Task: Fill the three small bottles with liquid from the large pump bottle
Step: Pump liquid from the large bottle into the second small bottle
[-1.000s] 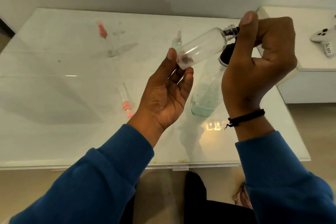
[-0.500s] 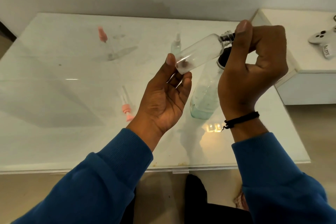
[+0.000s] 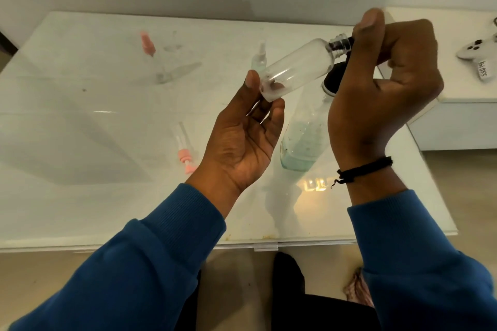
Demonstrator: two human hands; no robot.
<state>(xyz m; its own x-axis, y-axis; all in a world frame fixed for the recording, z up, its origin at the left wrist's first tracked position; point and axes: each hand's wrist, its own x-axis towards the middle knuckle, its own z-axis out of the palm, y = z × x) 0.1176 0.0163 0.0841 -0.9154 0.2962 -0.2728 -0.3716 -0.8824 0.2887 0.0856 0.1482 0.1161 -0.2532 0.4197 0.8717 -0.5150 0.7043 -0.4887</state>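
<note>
While your left hand pinches the small bottle by its bottom, your right hand grips its neck, above the big bottle.

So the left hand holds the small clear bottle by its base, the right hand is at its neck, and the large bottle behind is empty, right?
Not quite: the head view shows the large bottle partly filled with pale green liquid. The left hand does hold the small clear bottle by its base, right hand at its neck.

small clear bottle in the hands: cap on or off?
Off. The small clear bottle shows bare neck threads at the right hand; left hand pinches its base. It lies tilted, looks empty.
</note>
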